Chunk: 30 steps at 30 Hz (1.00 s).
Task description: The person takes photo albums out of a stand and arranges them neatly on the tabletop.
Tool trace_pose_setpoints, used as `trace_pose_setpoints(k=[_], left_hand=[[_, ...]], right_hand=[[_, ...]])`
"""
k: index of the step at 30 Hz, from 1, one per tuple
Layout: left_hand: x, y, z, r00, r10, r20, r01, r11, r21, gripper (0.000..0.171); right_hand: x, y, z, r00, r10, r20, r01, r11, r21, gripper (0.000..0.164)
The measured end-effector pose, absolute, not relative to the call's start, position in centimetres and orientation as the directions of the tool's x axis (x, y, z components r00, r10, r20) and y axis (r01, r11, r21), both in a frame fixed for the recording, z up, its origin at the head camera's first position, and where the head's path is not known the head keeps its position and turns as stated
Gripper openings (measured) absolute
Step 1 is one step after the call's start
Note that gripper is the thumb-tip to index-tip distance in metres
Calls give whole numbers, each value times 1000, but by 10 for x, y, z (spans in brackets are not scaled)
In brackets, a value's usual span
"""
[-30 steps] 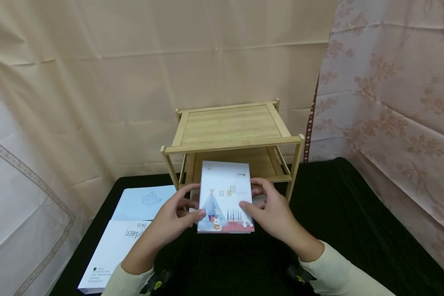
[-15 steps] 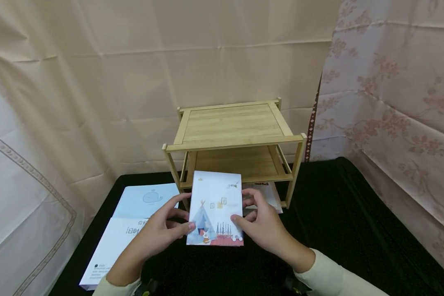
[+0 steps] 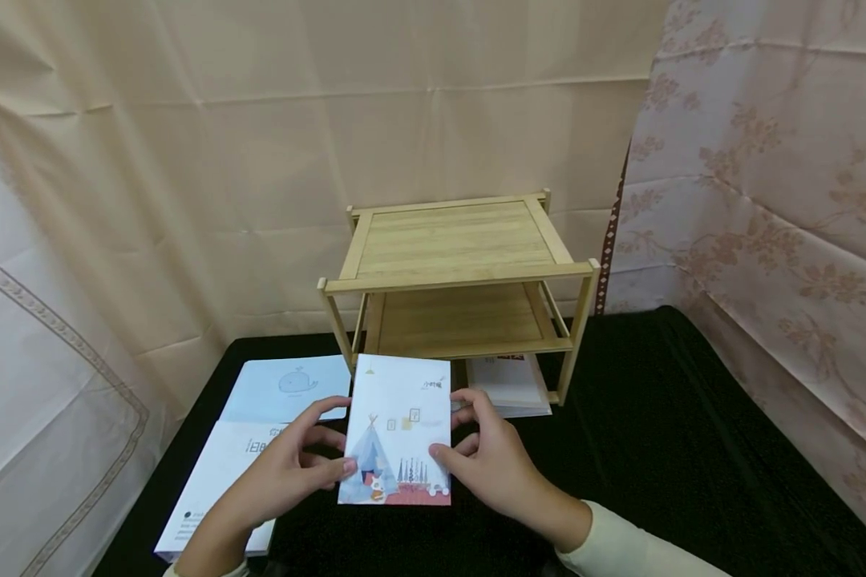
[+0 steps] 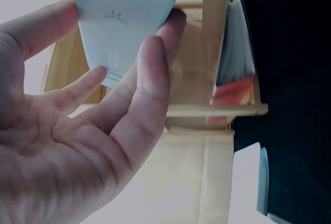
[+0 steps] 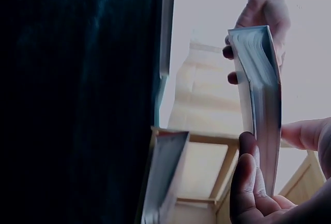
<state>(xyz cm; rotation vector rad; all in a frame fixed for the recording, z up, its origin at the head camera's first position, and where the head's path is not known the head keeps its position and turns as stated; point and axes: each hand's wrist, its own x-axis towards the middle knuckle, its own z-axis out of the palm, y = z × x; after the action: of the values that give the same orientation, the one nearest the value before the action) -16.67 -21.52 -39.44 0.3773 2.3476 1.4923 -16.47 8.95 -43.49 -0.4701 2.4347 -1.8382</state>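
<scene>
Taking the held book as the clock's centre, with 12 pointing away from the person, we see the black cloth (image 3: 693, 465) spread under everything; the bamboo-coloured rack (image 3: 455, 240) stands on it from 12 to 1 o'clock; a thick white book (image 3: 209, 489) lies near 8 o'clock, with a light-blue whale-print cover (image 3: 299, 389) meeting it toward 10, though we cannot tell whether the two are separate; a pale book (image 3: 505, 385) shows beneath the rack's lower shelf at 2 o'clock, a bottom tier under it being hard to make out.

What has just changed is the white tent-print book (image 3: 397, 433); over the last second it has come back from the rack's front toward 7 o'clock, and the pale book is now uncovered to our view; for the work in hand, we judge that this leaves it under full control, raised and unplaced.

The left hand (image 3: 285, 465) and right hand (image 3: 491, 457) keep a narrow pinch on its opposite side edges; each thumb presses the front while fingers support the back; its pages fan slightly apart.
</scene>
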Motion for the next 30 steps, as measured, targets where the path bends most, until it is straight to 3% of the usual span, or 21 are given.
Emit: trace_pose_setpoints(k=[16,30], left_hand=[[-160,-256,-412,-863,408,-297,-97,443,891,95],[-157,-278,-424,-860,358,-364,-165,480,862,96]], right_hand=[[-162,53,-460,-926,-373,56,-165,266,-950,70],[-162,28,-468,-916,-393,-86,-20,257,-966,74]])
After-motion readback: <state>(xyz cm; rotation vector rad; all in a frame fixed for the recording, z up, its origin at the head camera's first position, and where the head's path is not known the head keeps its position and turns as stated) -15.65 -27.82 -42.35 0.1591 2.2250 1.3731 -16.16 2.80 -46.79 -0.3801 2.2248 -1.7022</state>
